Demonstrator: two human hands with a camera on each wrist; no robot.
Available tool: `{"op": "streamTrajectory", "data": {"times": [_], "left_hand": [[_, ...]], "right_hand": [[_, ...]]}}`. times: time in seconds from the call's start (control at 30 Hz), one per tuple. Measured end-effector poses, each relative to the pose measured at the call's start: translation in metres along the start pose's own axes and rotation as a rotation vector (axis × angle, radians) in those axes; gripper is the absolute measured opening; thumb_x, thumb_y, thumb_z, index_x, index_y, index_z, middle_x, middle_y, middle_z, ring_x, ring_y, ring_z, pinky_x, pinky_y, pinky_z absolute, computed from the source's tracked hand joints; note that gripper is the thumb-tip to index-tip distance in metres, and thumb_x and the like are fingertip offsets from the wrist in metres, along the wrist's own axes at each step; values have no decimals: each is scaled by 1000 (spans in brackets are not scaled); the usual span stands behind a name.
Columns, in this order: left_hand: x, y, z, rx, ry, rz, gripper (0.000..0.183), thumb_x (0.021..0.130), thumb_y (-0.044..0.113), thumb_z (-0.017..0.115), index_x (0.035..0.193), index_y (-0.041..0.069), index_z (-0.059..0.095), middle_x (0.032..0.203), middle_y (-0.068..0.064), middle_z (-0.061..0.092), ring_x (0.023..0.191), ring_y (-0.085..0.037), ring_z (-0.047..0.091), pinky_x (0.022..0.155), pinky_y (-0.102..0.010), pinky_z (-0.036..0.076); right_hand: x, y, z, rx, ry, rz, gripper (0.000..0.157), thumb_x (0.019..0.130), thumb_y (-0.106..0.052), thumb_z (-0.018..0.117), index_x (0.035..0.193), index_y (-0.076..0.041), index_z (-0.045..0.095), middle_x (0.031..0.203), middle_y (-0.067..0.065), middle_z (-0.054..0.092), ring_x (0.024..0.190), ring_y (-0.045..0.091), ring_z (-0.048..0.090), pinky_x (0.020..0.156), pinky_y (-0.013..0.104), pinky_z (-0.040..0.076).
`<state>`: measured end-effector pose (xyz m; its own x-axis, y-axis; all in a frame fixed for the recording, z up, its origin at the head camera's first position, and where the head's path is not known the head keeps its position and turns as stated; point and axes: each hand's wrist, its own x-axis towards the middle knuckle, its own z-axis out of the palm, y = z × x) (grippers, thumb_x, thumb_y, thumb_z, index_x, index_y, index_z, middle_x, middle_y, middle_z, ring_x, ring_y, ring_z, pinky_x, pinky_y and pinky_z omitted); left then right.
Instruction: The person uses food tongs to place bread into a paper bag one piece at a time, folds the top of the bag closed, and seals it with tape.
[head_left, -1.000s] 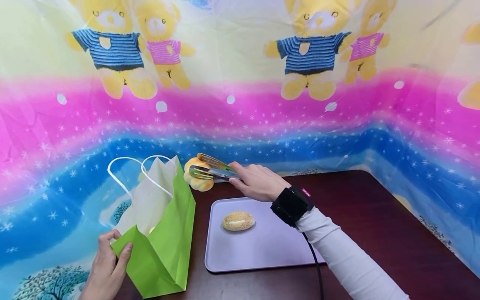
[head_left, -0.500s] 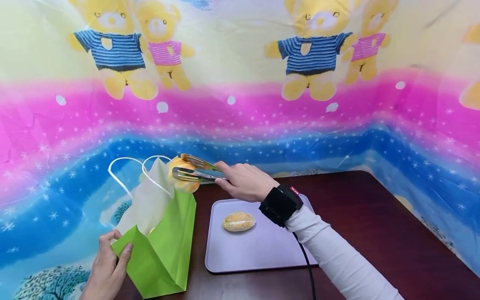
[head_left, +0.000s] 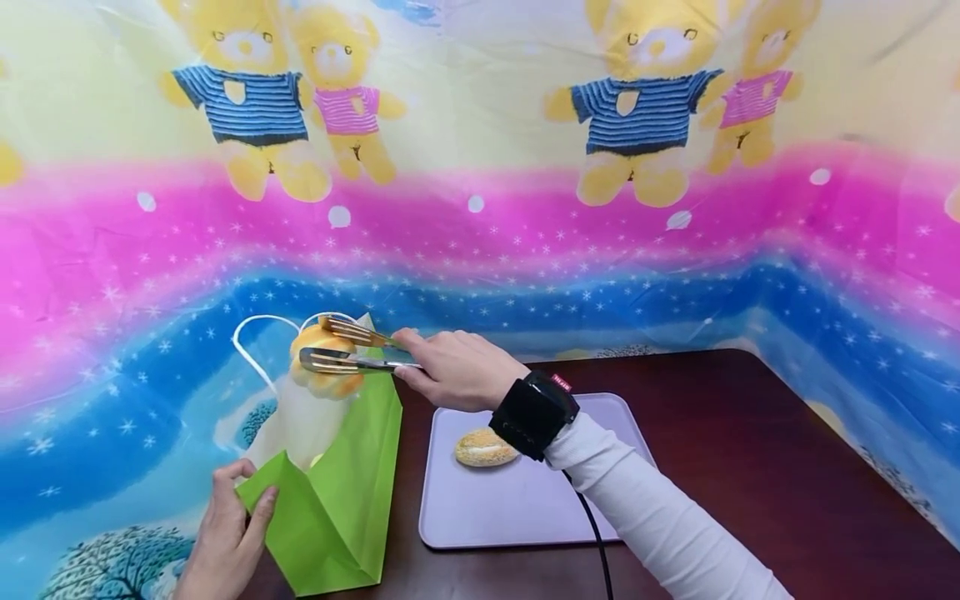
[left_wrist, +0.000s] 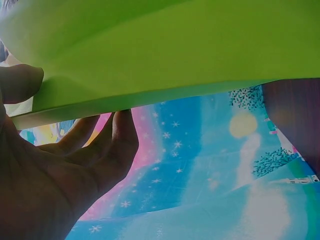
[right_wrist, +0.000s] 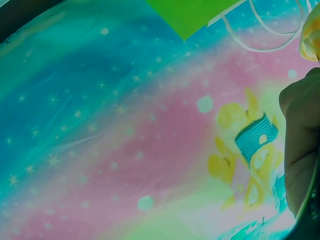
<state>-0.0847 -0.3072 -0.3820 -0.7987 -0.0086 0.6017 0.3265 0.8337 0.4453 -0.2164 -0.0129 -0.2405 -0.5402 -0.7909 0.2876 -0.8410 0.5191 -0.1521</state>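
With my right hand point(head_left: 467, 369) I grip a pair of metal tongs point(head_left: 378, 365), which clamp a golden, flower-shaped bread roll point(head_left: 322, 385). In the head view the roll hangs over the open top of a green paper bag point(head_left: 330, 517) with white handles and a pale inside. My left hand point(head_left: 228, 525) pinches the bag's near left rim between thumb and fingers. The left wrist view shows the thumb point(left_wrist: 20, 84) on one side of the bag's wall and fingers on the other. At the right wrist view's edge, part of the roll point(right_wrist: 311, 37) appears beyond the hand.
Right of the bag, a pale lilac tray point(head_left: 517, 508) lies on the dark wooden table point(head_left: 720, 467), bearing one oval bread roll point(head_left: 486, 448). A black cable point(head_left: 592, 521) trails from the right wrist across the tray. Behind stands a printed curtain point(head_left: 480, 250) with bears.
My right hand has carried the tongs and flower-shaped roll leftward, from beside the bag to over its opening. The left hand keeps its hold on the rim, and the head view has shifted slightly.
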Motion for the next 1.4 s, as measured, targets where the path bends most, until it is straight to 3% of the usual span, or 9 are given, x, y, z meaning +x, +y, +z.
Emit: {"op": "streamTrajectory", "data": {"times": [0.2, 0.5, 0.77, 1.03, 1.4], "left_hand": [[0, 0, 0, -3, 18, 14, 28, 100, -6, 49, 115, -2, 25, 67, -1, 31, 43, 1, 20, 43, -22, 26], [0, -1, 1, -4, 37, 30, 28, 99, -8, 49, 114, -3, 26, 64, 2, 29, 43, 1, 20, 45, -23, 26], [0, -1, 2, -16, 22, 13, 30, 98, -10, 50, 113, -2, 26, 84, -10, 37, 57, -1, 35, 47, -25, 32], [0, -2, 1, 1, 32, 24, 31, 96, -11, 52, 113, -1, 27, 87, -11, 38, 65, -3, 38, 50, -26, 35], [-1, 0, 1, 0, 3, -18, 29, 100, -6, 48, 114, -1, 24, 76, -6, 35, 50, -1, 29, 46, -25, 29]], "right_hand": [[11, -10, 8, -12, -6, -49, 41, 106, -35, 44, 141, -12, 43, 70, -4, 51, 60, 11, 48, 58, 26, 41], [19, -20, 25, -98, -54, -70, 37, 106, -38, 44, 134, -14, 46, 73, -7, 55, 66, 9, 55, 62, 29, 48], [21, -20, 40, -112, -82, -50, 37, 104, -41, 46, 132, -16, 46, 75, -8, 54, 73, 9, 55, 64, 29, 47], [20, -15, 47, -105, -75, -57, 42, 103, -43, 48, 133, -15, 48, 76, -9, 55, 73, 10, 57, 61, 31, 48], [19, -10, 50, -54, -48, -71, 42, 101, -43, 48, 133, -15, 48, 70, -6, 54, 62, 9, 53, 56, 27, 43]]}}
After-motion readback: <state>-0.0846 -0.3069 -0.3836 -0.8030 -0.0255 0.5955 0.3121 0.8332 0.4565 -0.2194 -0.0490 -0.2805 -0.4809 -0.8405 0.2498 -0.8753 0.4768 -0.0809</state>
